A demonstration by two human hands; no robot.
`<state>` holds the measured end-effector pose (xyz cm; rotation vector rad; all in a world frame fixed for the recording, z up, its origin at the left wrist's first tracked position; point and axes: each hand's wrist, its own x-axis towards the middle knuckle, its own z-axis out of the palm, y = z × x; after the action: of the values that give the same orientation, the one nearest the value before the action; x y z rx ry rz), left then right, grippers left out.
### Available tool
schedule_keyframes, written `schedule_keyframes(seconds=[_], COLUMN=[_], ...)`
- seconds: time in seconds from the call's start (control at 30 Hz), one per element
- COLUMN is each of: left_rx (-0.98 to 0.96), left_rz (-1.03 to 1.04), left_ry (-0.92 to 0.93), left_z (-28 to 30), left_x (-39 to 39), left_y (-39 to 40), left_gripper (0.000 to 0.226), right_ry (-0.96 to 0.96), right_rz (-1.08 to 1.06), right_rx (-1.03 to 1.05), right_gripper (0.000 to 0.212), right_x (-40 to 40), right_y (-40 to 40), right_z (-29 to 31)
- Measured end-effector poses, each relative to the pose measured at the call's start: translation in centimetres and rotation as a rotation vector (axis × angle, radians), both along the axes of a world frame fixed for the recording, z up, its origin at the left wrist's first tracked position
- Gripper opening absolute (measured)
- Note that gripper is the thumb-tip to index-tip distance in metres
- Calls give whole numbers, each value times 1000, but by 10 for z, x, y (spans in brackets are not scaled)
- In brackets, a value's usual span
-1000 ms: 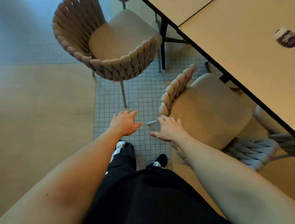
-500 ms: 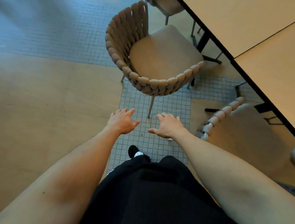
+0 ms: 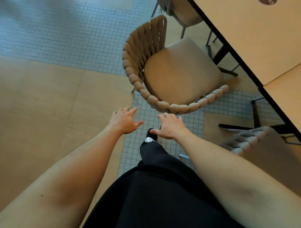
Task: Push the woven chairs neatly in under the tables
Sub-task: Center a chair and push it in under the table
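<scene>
A beige woven chair [image 3: 175, 76] stands pulled out from the light table [image 3: 254, 40], its seat turned at an angle to the table's black edge. My left hand [image 3: 124, 120] is open, fingers spread, just left of and below the chair's woven rim. My right hand [image 3: 171, 126] is also open and hovers just below the rim's near curve; whether it touches is unclear. A second woven chair [image 3: 247, 140], blurred, sits at the right, partly under the table. A third chair [image 3: 182, 13] shows at the top.
Black table legs [image 3: 223, 53] and a floor bar [image 3: 241, 126] stand beyond the chair. The floor is tan panels with a strip of small grey tiles. My black trousers and shoe [image 3: 151, 133] are below my hands. A round dark object [image 3: 267, 1] lies on the table.
I have stepped forward and turned left; the pulled-out chair is now closer, right in front of both open hands. The chair at the right has slid toward the frame's edge.
</scene>
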<state>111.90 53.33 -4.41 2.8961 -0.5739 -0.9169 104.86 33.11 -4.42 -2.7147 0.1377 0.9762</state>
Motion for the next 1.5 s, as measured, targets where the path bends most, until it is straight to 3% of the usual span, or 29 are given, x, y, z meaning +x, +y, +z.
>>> schedule_keyframes(seconds=[0.17, 0.47, 0.67, 1.03, 1.23, 1.33, 1.43, 1.5], left_rx=[2, 7, 37, 171, 234, 307, 240, 194], left_rz=[-36, -151, -460, -916, -1119, -1209, -1250, -1258], left_ry=[14, -6, -54, 46, 58, 45, -20, -44], left_z=[-5, -11, -22, -45, -64, -73, -77, -77], left_x=[64, 153, 207, 301, 322, 325, 327, 329], left_y=[-4, -17, -25, -40, -53, -56, -58, -59], left_gripper=[81, 82, 84, 100, 101, 82, 42, 33], right_ry=[-40, 78, 117, 230, 248, 244, 199, 194], right_rz=[-6, -32, -158, -518, -642, -673, -727, -736], right_rx=[18, 54, 43, 73, 68, 32, -4, -5], right_gripper=[89, 87, 88, 92, 76, 70, 61, 60], right_x=[62, 132, 159, 193, 195, 192, 191, 191], right_y=[-7, -14, -6, 29, 51, 63, 68, 70], right_z=[-3, -11, -25, -50, -64, -70, -75, -76])
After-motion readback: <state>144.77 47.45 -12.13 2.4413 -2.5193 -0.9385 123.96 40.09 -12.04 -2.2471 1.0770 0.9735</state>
